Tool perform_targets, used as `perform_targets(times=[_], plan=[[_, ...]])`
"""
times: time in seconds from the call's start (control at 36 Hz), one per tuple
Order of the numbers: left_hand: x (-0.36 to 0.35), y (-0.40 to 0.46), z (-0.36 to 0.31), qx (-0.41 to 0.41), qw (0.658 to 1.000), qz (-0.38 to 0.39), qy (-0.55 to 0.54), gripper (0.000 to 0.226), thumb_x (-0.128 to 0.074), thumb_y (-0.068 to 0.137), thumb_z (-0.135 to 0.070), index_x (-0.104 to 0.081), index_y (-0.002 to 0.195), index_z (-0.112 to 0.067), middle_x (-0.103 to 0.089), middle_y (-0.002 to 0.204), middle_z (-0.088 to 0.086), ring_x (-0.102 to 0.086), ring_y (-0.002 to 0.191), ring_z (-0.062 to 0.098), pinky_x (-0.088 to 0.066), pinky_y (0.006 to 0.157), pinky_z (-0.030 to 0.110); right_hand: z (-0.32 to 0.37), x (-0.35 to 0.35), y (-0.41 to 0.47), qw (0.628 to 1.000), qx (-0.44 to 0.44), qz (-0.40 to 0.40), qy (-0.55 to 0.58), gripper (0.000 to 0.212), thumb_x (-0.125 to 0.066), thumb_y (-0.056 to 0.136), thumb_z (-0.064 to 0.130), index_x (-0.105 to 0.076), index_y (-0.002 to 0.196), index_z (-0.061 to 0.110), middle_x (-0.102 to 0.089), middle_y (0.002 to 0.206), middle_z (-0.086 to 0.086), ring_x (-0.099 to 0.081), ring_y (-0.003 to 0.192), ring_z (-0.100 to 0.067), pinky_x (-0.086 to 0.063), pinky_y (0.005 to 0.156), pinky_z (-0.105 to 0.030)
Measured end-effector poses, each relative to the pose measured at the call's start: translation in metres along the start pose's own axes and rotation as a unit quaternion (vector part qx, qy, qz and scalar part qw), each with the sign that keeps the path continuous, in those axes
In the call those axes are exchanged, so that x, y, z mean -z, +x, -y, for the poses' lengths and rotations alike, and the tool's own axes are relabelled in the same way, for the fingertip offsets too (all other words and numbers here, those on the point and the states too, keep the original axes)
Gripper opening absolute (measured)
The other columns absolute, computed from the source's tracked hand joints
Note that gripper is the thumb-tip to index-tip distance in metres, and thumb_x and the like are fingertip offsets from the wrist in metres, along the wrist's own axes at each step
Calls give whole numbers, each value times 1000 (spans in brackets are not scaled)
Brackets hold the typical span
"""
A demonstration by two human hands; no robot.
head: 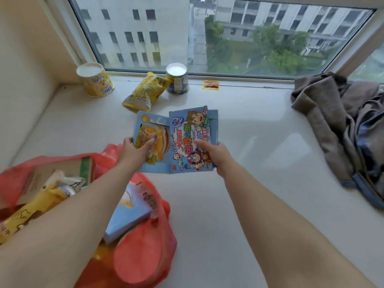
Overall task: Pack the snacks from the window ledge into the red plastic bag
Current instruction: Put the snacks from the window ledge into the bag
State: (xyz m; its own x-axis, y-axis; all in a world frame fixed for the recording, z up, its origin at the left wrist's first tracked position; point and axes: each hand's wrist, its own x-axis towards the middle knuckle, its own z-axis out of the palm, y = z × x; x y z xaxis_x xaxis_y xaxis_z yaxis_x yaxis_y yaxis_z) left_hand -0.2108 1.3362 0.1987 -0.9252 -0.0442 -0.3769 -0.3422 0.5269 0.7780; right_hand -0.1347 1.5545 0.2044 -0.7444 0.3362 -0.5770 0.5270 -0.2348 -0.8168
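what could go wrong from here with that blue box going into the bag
1. The flat blue cartoon-printed cardboard box, held by the left hand and right hand, has torn-open flaps; a clear-wrapped snack under the left fingers might slip out.
2. The red plastic bag already looks full and its mouth sags, so the wide box may snag or push packets out.

The thin red plastic bag (143, 256) at lower left looks crinkled and semi-glossy. The flattened blue printed cardboard box (187, 142) at centre is smooth. The pale stone-like window ledge (259, 163) shines glossy. The grey-brown cloth heap (336, 129) at right is matt.
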Motion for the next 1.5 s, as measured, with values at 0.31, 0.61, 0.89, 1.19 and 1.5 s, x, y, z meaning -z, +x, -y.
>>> perform_targets(times=[0.31, 0.61, 0.89, 1.19, 1.5], plan=[[88, -50, 30, -102, 987, -125, 18, 41, -57, 88, -45, -36, 105, -15, -52, 98, 4, -55, 90, 26, -45, 71, 36, 0, -99, -68, 989, 127, 10, -79, 83, -83, 55, 48, -44, 120, 15, -63, 109, -7, -68, 92, -22, -59, 77, -43], [186, -61, 96, -178, 963, -200, 31, 42, -63, 85, -47, -37, 99, -16, -53, 85, 7, -57, 78, 27, -51, 65, 44, -24, -193, -111, 970, 211, -14, -123, 59, -82, 69, 34, -43, 109, 16, -57, 93, 0, -63, 85, -17, -58, 72, -33], [231, -66, 182, -450, 843, -163, 243, 41, -42, 91, -53, -46, 112, -18, -71, 100, 15, -66, 74, 33, -50, 54, 34, -40, -223, -117, 945, 211, -153, -200, 60, -79, 69, 42, -35, 100, 17, -54, 95, 0, -57, 85, -20, -52, 78, -39], [228, -75, 228, -386, 793, 45, 469, 62, -18, 96, -61, -57, 130, -28, -51, 140, -3, -35, 133, 19, -15, 111, 41, -39, -234, -126, 903, 273, -151, -295, 62, -80, 66, 44, -36, 100, 17, -56, 96, -1, -57, 84, -22, -46, 68, -32], [223, -134, 203, -338, 763, 213, 509, 92, -13, 67, -88, -56, 125, -31, -48, 132, -12, -32, 130, 12, -14, 112, 34, -19, -246, -152, 914, 281, 101, -274, 57, -84, 67, 25, -45, 106, 11, -52, 82, 1, -56, 68, -13, -47, 50, -18]])
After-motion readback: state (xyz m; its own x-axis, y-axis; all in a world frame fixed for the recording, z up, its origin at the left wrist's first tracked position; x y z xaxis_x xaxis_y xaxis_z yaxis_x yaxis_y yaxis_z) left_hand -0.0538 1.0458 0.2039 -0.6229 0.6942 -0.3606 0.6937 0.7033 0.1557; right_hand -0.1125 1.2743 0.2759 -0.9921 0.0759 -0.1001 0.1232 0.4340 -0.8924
